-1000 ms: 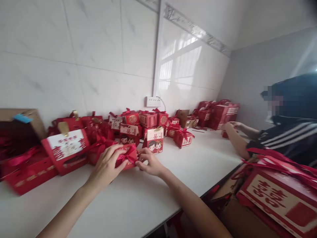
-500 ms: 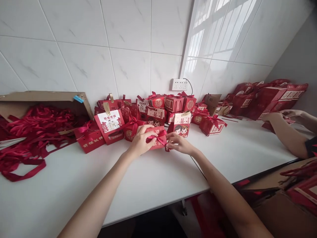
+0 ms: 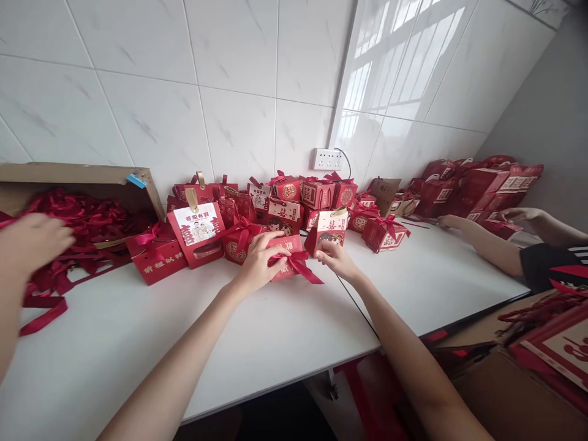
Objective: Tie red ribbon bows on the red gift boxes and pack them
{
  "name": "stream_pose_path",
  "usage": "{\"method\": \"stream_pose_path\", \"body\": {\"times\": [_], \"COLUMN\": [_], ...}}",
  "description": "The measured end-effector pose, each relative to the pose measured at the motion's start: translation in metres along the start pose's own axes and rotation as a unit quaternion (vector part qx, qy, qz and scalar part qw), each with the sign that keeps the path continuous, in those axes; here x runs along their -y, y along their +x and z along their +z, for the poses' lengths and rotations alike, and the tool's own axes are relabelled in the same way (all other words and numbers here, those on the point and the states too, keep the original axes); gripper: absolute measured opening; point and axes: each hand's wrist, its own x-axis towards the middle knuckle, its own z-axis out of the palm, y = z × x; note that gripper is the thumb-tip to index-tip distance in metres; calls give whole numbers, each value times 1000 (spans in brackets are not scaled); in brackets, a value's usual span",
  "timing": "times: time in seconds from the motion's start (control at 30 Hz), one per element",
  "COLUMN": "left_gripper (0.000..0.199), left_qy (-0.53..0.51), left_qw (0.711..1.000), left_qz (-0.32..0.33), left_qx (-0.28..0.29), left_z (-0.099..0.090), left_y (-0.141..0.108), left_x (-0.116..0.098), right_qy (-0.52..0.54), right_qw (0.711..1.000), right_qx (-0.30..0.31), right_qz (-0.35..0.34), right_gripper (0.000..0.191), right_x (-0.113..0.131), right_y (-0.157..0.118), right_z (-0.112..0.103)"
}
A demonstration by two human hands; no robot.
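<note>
A small red gift box [image 3: 294,244] with pale lettering sits on the white table in front of me. Across it runs a red ribbon bow [image 3: 294,262], one tail hanging loose to the right. My left hand [image 3: 260,262] rests over the box's left side, its thumb and fingers closed on the left part of the bow. My right hand [image 3: 339,260] is just right of the box, clear of the ribbon. Its fingers are loosely bent and slightly apart, with nothing seen in them. Right behind it stands a box with cartoon faces [image 3: 325,228].
Finished-looking red boxes [image 3: 287,190] crowd along the wall, with a tall tagged box [image 3: 197,233] at left. A cardboard carton [image 3: 154,190] holds tangled red ribbons [image 3: 92,214]. Another person's hand [image 3: 34,242] reaches in at left; a co-worker's arms [image 3: 482,239] work at right.
My right hand has let go of the ribbon and drawn away to the right; the tail now hangs free. Another person's hand has come in over the ribbons at left.
</note>
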Motion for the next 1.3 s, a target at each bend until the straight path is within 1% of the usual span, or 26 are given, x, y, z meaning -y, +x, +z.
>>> {"method": "stream_pose_path", "body": {"times": [0.07,0.17,0.27,0.33,0.4,0.43,0.47,0.5,0.57,0.6,0.67,0.77,0.9,1.0,1.1,1.2,1.3], "left_gripper": [15,14,14,24,39,43,43,39,28,27,33,35,28,28,27,29,30], "left_qy": [-5,-13,-19,-16,0,8,13,11,-4,-13,-25,-40,-89,-125,-172,-236,-271], "left_qw": [1000,1000,1000,999,997,996,995,995,993,991,983,975,969,959,943,920,905], "left_qz": [4,8,5,-1,-2,-5,-16,-37,-101,-134,-180,-213,-229,-254,-285,-313,-327], "left_qx": [-5,-12,-22,-45,-76,-92,-99,-93,-54,-27,22,43,2,-6,-13,-28,-32], "left_z": [1,3,5,2,-5,-11,-17,-23,-32,-36,-37,-33,-30,-29,-26,-22,-20], "left_y": [0,0,-1,-3,-6,-7,-9,-10,-12,-12,-11,-10,-10,-9,-9,-9,-9], "left_x": [1,2,2,2,3,3,3,2,1,0,-3,-7,-9,-10,-12,-14,-15], "right_qy": [13,54,86,91,94,95,96,98,104,106,111,118,136,147,165,191,204], "right_qw": [999,997,994,994,994,993,993,993,992,992,992,991,989,987,985,980,977], "right_qx": [-32,-48,-60,-59,-61,-63,-64,-65,-63,-61,-61,-64,-56,-48,-39,-37,-37], "right_qz": [-11,-4,9,10,11,12,13,15,19,20,20,19,29,33,35,40,48], "right_gripper": [59,56,52,52,51,50,50,50,49,48,47,47,49,50,50,51,53], "right_x": [0,3,5,4,4,4,4,4,5,6,6,6,7,7,7,8,9], "right_y": [3,5,5,5,5,5,4,4,3,3,3,3,3,2,2,2,1], "right_z": [9,24,34,35,35,35,35,36,37,37,38,38,37,37,37,37,36]}}
